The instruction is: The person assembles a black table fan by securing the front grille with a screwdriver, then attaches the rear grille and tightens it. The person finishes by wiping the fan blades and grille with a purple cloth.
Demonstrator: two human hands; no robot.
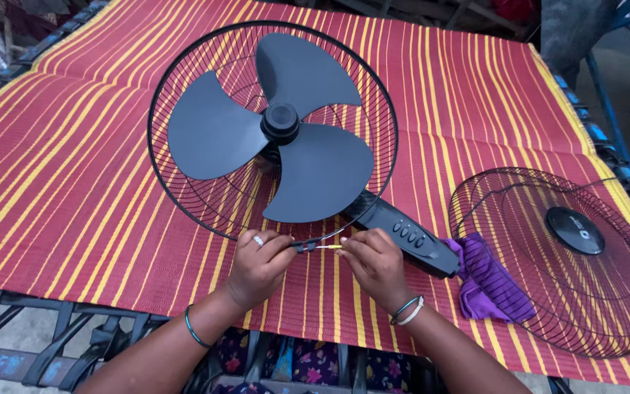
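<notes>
Red and yellow striped woven matting (74,168) covered a cot-like frame with dark metal bars, and everything lay on it in the single head view. A black three-bladed plastic fan (280,128) rested face up inside its black wire rear guard (173,80), its blades already seated on the hub and the black control base with a row of buttons (406,237) pointing toward the person. At the guard's near rim, the left hand (257,266) was closed in a pinch on a small dark clip or fastener (305,246), while the right hand (375,264) was likewise pinched shut on a thin pale yellowish piece (329,246) meeting that clip; what exactly that piece was could not be told. The black wire front guard with a round centre cap (570,255) lay well apart on the right, partly over a crumpled purple cloth (486,281), so the front cover was judged not yet fitted, with only work at the rim in hand.
</notes>
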